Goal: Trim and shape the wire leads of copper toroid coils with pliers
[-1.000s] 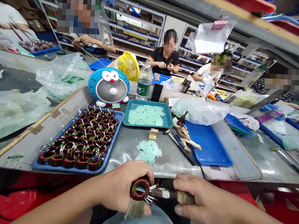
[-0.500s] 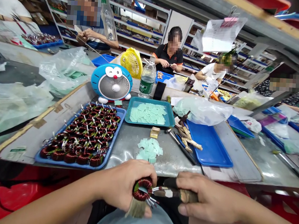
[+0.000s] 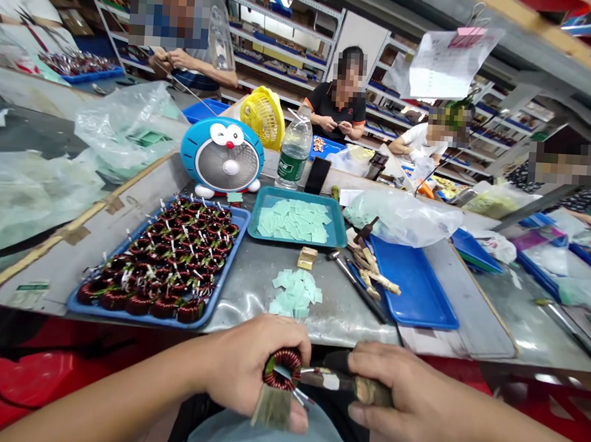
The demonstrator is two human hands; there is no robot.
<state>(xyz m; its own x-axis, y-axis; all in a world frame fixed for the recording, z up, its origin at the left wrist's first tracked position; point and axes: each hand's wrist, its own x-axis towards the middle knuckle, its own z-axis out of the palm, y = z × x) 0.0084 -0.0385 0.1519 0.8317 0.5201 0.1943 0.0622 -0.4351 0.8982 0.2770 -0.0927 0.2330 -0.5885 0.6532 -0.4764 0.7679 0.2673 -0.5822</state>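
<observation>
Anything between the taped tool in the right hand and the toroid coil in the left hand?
Nothing visible. The taped tool, gripped in the right hand, points straight at the wire leads of the toroid coil, held in the left hand.

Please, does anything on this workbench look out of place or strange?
Yes: a loose pile of pale green squares lies directly on the metal bench, outside the teal tray holding the others.
</observation>
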